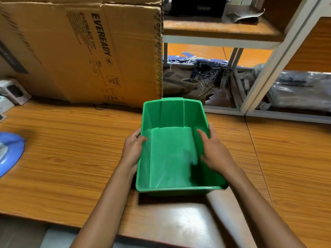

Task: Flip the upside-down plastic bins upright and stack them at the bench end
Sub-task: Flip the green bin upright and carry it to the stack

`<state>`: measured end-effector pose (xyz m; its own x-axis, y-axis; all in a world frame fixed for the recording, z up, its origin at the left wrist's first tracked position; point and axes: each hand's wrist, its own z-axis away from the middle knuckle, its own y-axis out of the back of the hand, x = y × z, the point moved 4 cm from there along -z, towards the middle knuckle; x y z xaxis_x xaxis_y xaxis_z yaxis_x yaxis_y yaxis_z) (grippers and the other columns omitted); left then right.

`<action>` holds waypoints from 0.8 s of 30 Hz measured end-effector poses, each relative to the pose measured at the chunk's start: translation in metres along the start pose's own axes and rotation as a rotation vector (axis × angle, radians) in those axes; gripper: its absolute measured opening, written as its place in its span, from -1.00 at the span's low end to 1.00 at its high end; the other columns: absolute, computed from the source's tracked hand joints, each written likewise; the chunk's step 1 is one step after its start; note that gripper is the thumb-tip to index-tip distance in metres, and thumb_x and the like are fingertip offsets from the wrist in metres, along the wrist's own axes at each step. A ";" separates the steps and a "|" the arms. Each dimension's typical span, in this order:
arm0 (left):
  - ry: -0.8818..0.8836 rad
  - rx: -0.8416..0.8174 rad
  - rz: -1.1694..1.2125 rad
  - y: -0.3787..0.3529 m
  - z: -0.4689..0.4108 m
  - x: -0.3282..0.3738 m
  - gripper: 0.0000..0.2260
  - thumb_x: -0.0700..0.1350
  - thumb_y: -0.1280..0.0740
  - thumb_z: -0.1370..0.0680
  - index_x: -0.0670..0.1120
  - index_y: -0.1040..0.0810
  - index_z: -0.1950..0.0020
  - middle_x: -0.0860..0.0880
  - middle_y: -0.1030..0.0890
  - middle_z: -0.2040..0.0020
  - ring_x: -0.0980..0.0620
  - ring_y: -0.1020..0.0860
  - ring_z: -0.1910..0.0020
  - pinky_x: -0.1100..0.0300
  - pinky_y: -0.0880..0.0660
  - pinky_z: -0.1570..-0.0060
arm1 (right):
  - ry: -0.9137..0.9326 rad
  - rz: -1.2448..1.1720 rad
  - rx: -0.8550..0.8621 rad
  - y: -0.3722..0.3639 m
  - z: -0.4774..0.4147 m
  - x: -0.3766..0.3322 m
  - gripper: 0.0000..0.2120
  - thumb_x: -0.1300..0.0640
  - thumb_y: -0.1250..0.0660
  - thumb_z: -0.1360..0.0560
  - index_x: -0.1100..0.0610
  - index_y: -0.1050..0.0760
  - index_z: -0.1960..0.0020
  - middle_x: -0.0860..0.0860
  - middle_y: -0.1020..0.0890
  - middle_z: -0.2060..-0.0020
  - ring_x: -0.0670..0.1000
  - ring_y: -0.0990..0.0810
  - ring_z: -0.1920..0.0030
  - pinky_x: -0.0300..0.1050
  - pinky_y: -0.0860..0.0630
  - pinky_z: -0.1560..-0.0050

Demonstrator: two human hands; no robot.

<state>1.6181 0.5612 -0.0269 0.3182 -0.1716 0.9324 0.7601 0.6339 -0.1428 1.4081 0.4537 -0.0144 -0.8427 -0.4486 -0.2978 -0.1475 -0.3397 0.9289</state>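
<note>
A green plastic bin (170, 154) is upright with its open top facing me, over the middle of the wooden bench (71, 144). My left hand (133, 149) grips its left wall, thumb hooked over the rim into the bin. My right hand (213, 149) grips the right wall the same way, thumb inside and fingers outside. The bin's inside holds nothing. Its near edge casts a shadow on the bench, so it seems slightly lifted or tilted.
A large cardboard box (86, 51) stands at the back left of the bench. A blue plastic object (10, 151) lies at the left edge. White boxes (12, 92) sit far left. A metal shelf rack (250, 68) with wires and bags stands behind right.
</note>
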 end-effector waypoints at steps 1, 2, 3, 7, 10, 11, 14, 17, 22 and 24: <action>-0.015 -0.009 -0.009 0.000 -0.001 -0.001 -0.63 -0.37 -0.14 -0.59 0.01 -0.62 -0.10 -0.07 -0.74 0.15 0.00 -0.68 0.28 0.15 -0.62 0.31 | 0.005 -0.054 0.049 0.001 0.001 0.000 -0.13 0.36 -0.33 -0.39 0.04 -0.03 -0.58 0.15 0.11 -0.60 0.29 -0.53 -0.26 0.12 -0.55 -0.15; -0.027 -0.019 -0.008 -0.001 -0.002 -0.002 -0.64 -0.36 -0.14 -0.60 0.03 -0.61 -0.09 -0.04 -0.74 0.16 0.03 -0.68 0.29 0.17 -0.62 0.32 | 0.004 -0.124 0.103 0.001 0.000 0.003 -0.13 0.39 -0.32 -0.38 0.05 -0.04 -0.59 0.15 -0.04 -0.59 0.27 -0.53 -0.27 0.09 -0.54 -0.13; -0.035 -0.023 0.000 -0.002 -0.003 -0.001 -0.65 -0.35 -0.15 -0.62 0.03 -0.61 -0.09 -0.03 -0.74 0.15 0.05 -0.68 0.28 0.18 -0.62 0.31 | -0.011 -0.204 0.167 0.002 0.001 0.006 -0.15 0.41 -0.30 -0.39 0.05 -0.07 -0.58 0.18 -0.26 -0.52 0.26 -0.53 -0.26 0.05 -0.53 -0.11; -0.067 0.036 0.002 -0.001 -0.011 -0.007 -0.77 -0.25 -0.21 -0.65 -0.03 -0.58 -0.19 -0.05 -0.72 0.03 0.06 -0.68 0.19 0.24 -0.62 0.24 | -0.237 -0.397 0.264 -0.004 -0.001 0.028 -0.40 0.24 -0.33 -0.47 0.09 -0.26 -0.47 0.21 -0.65 -0.07 0.26 -0.62 -0.03 0.03 -0.50 0.06; -0.082 0.128 -0.028 0.002 -0.016 -0.009 -0.79 -0.16 -0.28 -0.64 -0.13 -0.54 -0.27 -0.07 -0.67 0.00 0.08 -0.62 0.18 0.35 -0.56 0.30 | -0.350 -0.339 0.158 -0.008 -0.004 0.033 -0.58 0.09 -0.34 -0.52 0.20 -0.36 -0.31 0.22 -0.63 -0.09 0.25 -0.60 -0.05 -0.03 -0.43 0.11; -0.071 0.133 -0.035 0.002 -0.018 -0.010 -0.78 -0.14 -0.28 -0.64 -0.14 -0.54 -0.27 -0.06 -0.67 0.01 0.08 -0.62 0.17 0.35 -0.56 0.29 | -0.368 -0.347 0.125 -0.008 -0.005 0.032 -0.61 0.07 -0.33 -0.53 0.21 -0.37 -0.27 0.22 -0.62 -0.10 0.25 -0.59 -0.07 -0.04 -0.40 0.12; -0.026 0.107 -0.013 0.002 -0.018 -0.015 -0.75 -0.09 -0.29 -0.64 -0.13 -0.57 -0.28 -0.09 -0.70 -0.07 0.00 -0.67 0.03 0.19 -0.61 0.09 | -0.378 -0.466 0.067 -0.007 -0.007 0.033 -0.72 0.07 -0.31 -0.52 0.17 -0.41 -0.17 0.20 -0.61 -0.11 0.21 -0.59 -0.04 -0.02 -0.47 0.07; -0.003 0.055 0.051 -0.008 -0.006 -0.015 -0.76 -0.10 -0.28 -0.64 -0.05 -0.61 -0.28 -0.01 -0.71 -0.13 0.01 -0.68 -0.08 0.11 -0.59 -0.02 | -0.402 -0.592 0.024 -0.008 0.002 0.042 -0.61 0.07 -0.32 -0.51 0.17 -0.37 -0.28 0.16 -0.60 -0.12 0.21 -0.61 -0.07 0.13 -0.57 -0.08; 0.061 -0.113 0.152 -0.051 0.022 -0.028 -0.73 -0.13 -0.24 -0.66 -0.04 -0.59 -0.33 -0.01 -0.69 -0.18 -0.02 -0.67 -0.14 0.05 -0.57 -0.11 | -0.465 -0.817 0.029 -0.005 0.045 0.083 -0.56 0.13 -0.38 -0.49 0.16 -0.33 -0.30 0.14 -0.59 -0.12 0.18 -0.61 -0.08 0.20 -0.55 -0.17; 0.090 -0.171 0.162 -0.076 0.033 -0.041 -0.73 -0.12 -0.23 -0.66 -0.01 -0.57 -0.34 0.00 -0.67 -0.22 -0.02 -0.64 -0.19 0.01 -0.53 -0.20 | -0.490 -0.871 0.082 0.002 0.071 0.106 -0.57 0.16 -0.39 -0.49 0.16 -0.35 -0.30 0.12 -0.60 -0.11 0.18 -0.61 -0.10 0.19 -0.54 -0.20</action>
<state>1.5287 0.5453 -0.0433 0.4869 -0.1493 0.8606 0.7777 0.5227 -0.3492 1.2815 0.4638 -0.0285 -0.5417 0.3257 -0.7749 -0.8342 -0.3215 0.4480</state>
